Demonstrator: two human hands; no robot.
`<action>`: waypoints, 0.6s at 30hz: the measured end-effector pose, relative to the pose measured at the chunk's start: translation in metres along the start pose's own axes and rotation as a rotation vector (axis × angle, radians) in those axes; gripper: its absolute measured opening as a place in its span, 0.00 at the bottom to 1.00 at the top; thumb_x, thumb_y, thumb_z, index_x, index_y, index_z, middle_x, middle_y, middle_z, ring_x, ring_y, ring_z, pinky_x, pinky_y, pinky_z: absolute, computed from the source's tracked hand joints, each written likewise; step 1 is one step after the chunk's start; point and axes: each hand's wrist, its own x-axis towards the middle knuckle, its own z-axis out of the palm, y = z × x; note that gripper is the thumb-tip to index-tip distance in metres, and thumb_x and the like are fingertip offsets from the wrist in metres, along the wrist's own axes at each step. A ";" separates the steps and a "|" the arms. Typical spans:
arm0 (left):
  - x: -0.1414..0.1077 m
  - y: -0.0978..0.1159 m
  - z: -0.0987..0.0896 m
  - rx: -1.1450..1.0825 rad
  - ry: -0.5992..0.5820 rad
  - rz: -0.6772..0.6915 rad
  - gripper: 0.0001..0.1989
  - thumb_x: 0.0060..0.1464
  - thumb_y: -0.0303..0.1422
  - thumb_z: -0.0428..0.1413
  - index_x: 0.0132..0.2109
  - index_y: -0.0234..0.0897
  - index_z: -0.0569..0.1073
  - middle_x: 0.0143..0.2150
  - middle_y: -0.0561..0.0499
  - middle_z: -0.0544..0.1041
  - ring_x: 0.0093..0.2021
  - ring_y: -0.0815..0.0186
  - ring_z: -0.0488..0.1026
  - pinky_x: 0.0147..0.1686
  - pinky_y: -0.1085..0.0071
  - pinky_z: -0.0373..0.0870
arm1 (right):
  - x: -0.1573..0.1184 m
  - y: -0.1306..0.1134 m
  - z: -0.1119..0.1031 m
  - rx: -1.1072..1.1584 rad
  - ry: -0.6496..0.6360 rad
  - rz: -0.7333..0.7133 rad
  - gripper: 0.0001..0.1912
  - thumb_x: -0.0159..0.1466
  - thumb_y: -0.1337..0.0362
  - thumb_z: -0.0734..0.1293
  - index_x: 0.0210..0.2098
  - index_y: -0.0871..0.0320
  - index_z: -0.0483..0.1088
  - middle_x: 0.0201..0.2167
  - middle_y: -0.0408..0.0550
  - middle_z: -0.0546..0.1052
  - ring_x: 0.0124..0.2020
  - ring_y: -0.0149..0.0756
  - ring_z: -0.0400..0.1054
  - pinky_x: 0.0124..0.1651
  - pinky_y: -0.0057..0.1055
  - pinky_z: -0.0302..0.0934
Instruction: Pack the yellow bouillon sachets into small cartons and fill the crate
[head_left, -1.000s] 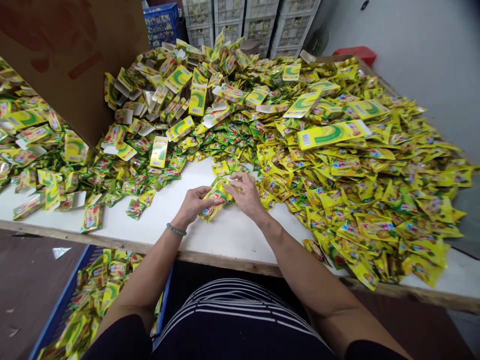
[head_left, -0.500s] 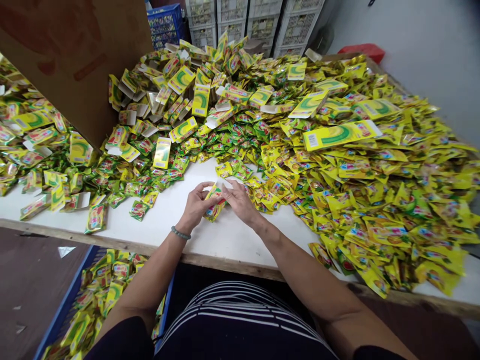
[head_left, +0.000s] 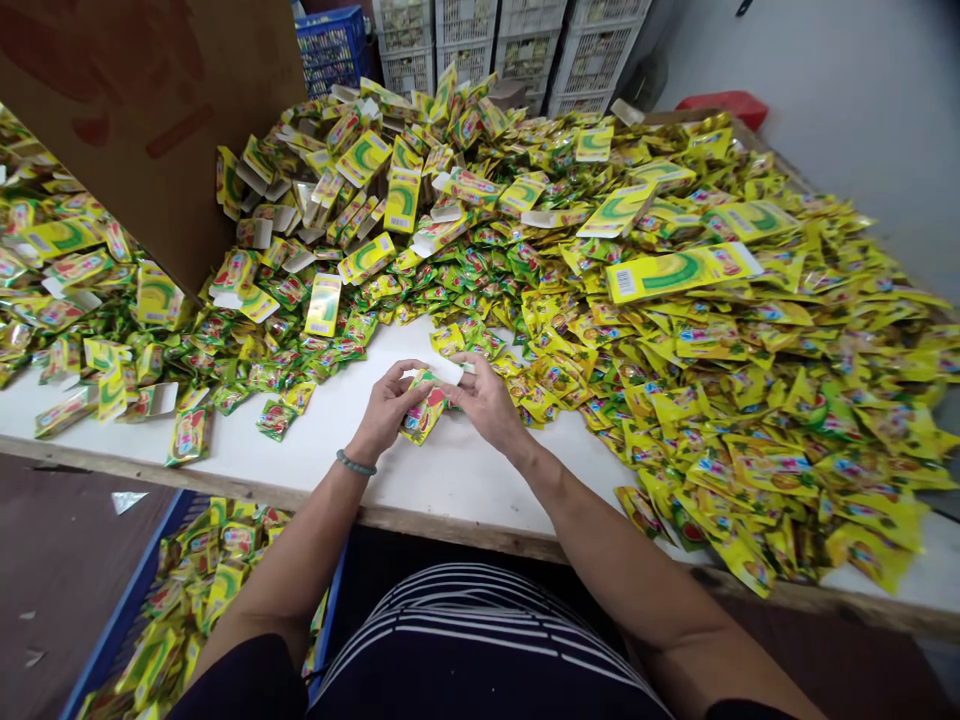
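Note:
A small yellow and green box [head_left: 424, 410] is tilted between my two hands, above the white tabletop [head_left: 450, 480]. My left hand [head_left: 388, 405] grips its left side, thumb on the printed face. At its upper right end, my right hand [head_left: 480, 395] pinches the white open flap [head_left: 447, 370] between thumb and fingers. Just beyond my hands lie yellow and green sachets [head_left: 448, 340]. A single green sachet [head_left: 277, 420] rests to the left of my left hand.
Heaps of yellow sachets [head_left: 720, 400] cover the right side. Small boxes [head_left: 364, 160] are piled at the back. A large cardboard box [head_left: 165, 130] stands at the left. Below the table edge, a blue crate [head_left: 124, 620] holds filled boxes. White crates [head_left: 469, 45] are stacked behind.
The white flap of the small box now shows more clearly between my hands. My right hand has shifted slightly right, and my left hand slightly left with the box.

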 end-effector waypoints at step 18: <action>-0.002 0.002 0.002 0.058 0.060 0.002 0.28 0.42 0.41 0.71 0.46 0.35 0.70 0.27 0.54 0.79 0.24 0.70 0.74 0.25 0.76 0.67 | 0.006 0.008 -0.012 0.189 0.030 0.157 0.19 0.51 0.49 0.76 0.33 0.58 0.81 0.31 0.45 0.82 0.32 0.36 0.74 0.40 0.34 0.69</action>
